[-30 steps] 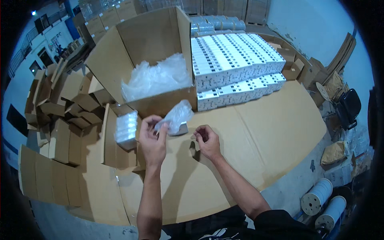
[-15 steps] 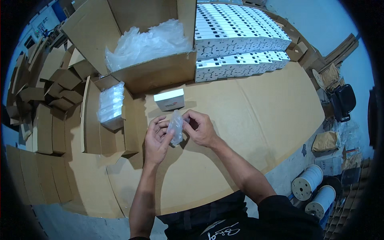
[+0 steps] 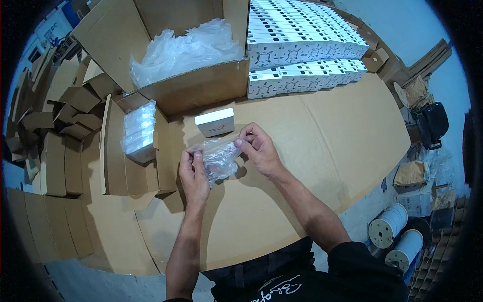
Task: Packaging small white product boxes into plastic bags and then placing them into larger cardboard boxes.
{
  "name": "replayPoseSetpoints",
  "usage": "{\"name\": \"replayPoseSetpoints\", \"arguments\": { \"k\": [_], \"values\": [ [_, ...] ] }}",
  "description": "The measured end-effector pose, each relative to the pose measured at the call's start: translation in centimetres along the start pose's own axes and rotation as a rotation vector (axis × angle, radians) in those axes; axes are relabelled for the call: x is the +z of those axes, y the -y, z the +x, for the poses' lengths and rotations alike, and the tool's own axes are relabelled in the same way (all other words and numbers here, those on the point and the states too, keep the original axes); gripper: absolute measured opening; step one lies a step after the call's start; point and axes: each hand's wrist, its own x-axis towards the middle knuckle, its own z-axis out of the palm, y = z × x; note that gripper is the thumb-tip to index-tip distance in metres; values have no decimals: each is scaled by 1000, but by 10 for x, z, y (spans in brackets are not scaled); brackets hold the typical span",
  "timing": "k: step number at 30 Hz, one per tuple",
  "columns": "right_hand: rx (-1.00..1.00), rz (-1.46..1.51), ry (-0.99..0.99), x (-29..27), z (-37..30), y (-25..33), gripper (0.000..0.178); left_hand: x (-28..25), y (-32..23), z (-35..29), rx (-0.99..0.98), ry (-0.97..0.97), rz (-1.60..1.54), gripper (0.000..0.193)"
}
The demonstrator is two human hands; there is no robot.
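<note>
A clear plastic bag [image 3: 219, 160] is stretched between my two hands above the cardboard-covered table. My left hand [image 3: 194, 173] pinches its left edge, thumb pressed against the fingers. At the upper right corner of the bag my right hand [image 3: 259, 151] pinches the film between thumb and fingers. Just beyond the bag a small white box [image 3: 215, 123] stands on the table, touching neither hand. To the left, an open cardboard carton [image 3: 166, 173] holds a row of white boxes wrapped in clear plastic [image 3: 139, 128].
A large open carton [image 3: 196, 88] at the back is heaped with clear plastic bags [image 3: 186, 53]. Right of it, many white printed boxes [image 3: 307, 50] are stacked in two tiers. Empty cartons [image 3: 63, 161] pile up at the far left. Cable spools [image 3: 387, 227] stand on the floor at right.
The bag was bunched up between my hands; now it is spread wide. My right hand has moved up and right, and my left hand slightly left.
</note>
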Motion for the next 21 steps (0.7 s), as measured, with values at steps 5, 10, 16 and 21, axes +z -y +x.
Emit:
{"name": "replayPoseSetpoints", "arguments": {
  "k": [5, 10, 16, 21],
  "values": [
    [155, 30, 53, 36, -15, 3, 46, 4, 0, 3, 155, -122, 132, 20],
    [154, 118, 50, 20, -15, 6, 52, 3, -3, 4, 242, -183, 218, 21],
    [188, -76, 181, -14, -17, 19, 43, 5, -3, 4, 219, -202, 179, 21],
    [191, -105, 52, 11, -18, 21, 24, 3, -3, 1, 115, -159, 118, 21]
  ]
}}
